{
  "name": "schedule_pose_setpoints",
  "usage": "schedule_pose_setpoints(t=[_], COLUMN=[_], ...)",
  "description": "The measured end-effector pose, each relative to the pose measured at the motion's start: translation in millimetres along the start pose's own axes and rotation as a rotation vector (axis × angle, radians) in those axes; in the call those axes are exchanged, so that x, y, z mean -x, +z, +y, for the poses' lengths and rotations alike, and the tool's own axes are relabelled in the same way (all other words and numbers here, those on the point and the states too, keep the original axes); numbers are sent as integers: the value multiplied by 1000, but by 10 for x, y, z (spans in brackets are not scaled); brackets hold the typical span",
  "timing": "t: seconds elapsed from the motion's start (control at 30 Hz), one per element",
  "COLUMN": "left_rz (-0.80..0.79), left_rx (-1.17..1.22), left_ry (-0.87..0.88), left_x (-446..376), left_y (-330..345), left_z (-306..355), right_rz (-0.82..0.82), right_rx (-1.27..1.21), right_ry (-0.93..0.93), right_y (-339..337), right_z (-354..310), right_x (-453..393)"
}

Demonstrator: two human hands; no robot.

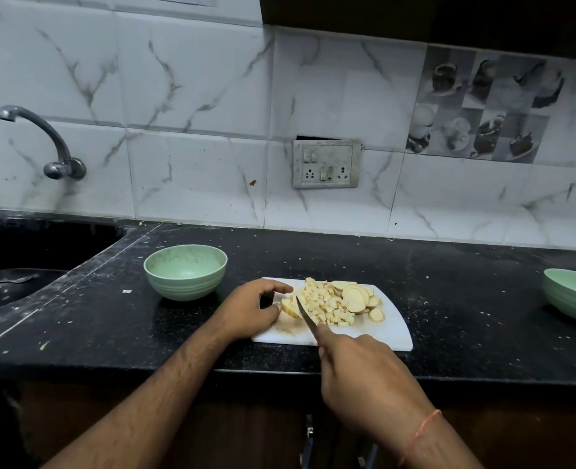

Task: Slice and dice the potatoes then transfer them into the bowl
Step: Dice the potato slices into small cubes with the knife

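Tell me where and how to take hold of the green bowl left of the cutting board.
Grip the green bowl by its rim, probably the near right edge facing the cutting board, coming from above. It stands upright and open, its walls curve in toward the base, and nothing touches that side, so fingers over the lip should hold best.

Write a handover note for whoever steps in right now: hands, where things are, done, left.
Left hand pins a potato piece on the cutting board.
Right hand grips the knife, blade beside that piece.
Diced pile sits mid-board; uncut round slices lie at its right.
Green bowl left of the board looks empty; a second green bowl sits at far right.
Done: much of the dicing. Left: dice the held piece and slices, then move everything into the bowl.
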State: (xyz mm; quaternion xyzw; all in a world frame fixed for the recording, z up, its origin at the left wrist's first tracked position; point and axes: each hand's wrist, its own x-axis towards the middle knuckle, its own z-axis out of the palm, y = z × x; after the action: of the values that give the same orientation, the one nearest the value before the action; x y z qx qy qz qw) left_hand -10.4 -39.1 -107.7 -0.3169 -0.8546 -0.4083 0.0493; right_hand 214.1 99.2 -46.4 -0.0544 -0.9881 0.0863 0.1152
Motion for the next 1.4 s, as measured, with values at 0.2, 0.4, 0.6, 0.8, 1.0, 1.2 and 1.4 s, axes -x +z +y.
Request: schedule_pose_setpoints(t=[0.2, 0.4, 0.6, 0.8, 1.0, 1.2, 1.4], left_rz=[-25, -2, 2, 30, 28, -67, -112], left_rx=[1, 34, 115, 136, 116, 75, 115], left_ry=[21, 7, -39, -65, -79, -40, -2], left_x=[42, 36, 39, 42, 61, 76, 93], left_y=[-6, 2, -21, -18, -49, -82, -78], left_z=[43, 18, 26, 33, 52, 70, 83], right_rz=[-53, -77, -89, -76, -67, 0, 85], right_rx=[-1, 28, 63, 44, 4, -48, -105], right_ry=[41, 81, 69, 53, 74, 96, 135], right_y=[49, 62, 32, 55, 73, 107, 140], right_z=[45, 106, 108, 169, 238, 293, 307], right_x=[-105, -148, -159, -209, -305, -331, -270])
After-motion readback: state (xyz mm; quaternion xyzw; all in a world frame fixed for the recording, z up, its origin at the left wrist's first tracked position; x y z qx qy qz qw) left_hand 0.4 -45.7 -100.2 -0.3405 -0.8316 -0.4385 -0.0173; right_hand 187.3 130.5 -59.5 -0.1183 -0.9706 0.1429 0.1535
